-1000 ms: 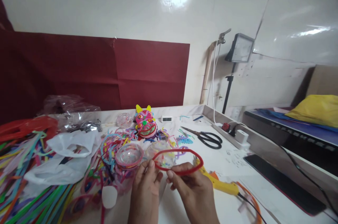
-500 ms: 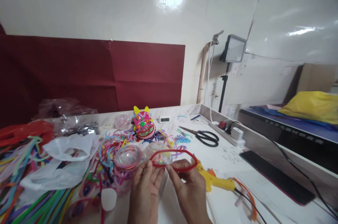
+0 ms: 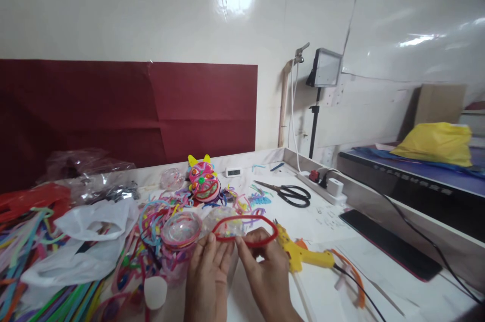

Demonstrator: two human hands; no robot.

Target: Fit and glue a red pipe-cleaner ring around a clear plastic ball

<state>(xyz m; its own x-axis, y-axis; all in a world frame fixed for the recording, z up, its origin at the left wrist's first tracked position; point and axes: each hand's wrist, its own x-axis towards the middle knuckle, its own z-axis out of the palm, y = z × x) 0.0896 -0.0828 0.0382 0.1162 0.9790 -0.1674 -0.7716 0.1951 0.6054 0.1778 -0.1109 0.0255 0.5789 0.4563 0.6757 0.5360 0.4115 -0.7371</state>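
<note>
A red fuzzy pipe cleaner (image 3: 242, 217), bent into a long oval loop, is held up between my two hands over the table. My left hand (image 3: 207, 271) pinches its left end between thumb and fingers. On the near side of the loop, my right hand (image 3: 265, 271) grips it between thumb and forefinger. Just behind the left hand is a clear plastic bowl (image 3: 182, 229) with pink-red edging. Beyond the loop lies another clear plastic piece (image 3: 222, 221), partly covered. A yellow glue gun (image 3: 303, 254) rests right beside my right hand.
Black-handled scissors (image 3: 290, 194), a phone (image 3: 390, 243) and a power strip (image 3: 322, 188) lie to the right. A colourful lion-head craft (image 3: 203, 179) stands at the back near a small digital display (image 3: 233, 172). White plastic bags (image 3: 83, 246) and many pipe cleaners (image 3: 68, 302) crowd the left.
The view has turned slightly right, so the scene sits a little further left. Both hands keep their hold on the red loop, which has barely changed shape.
</note>
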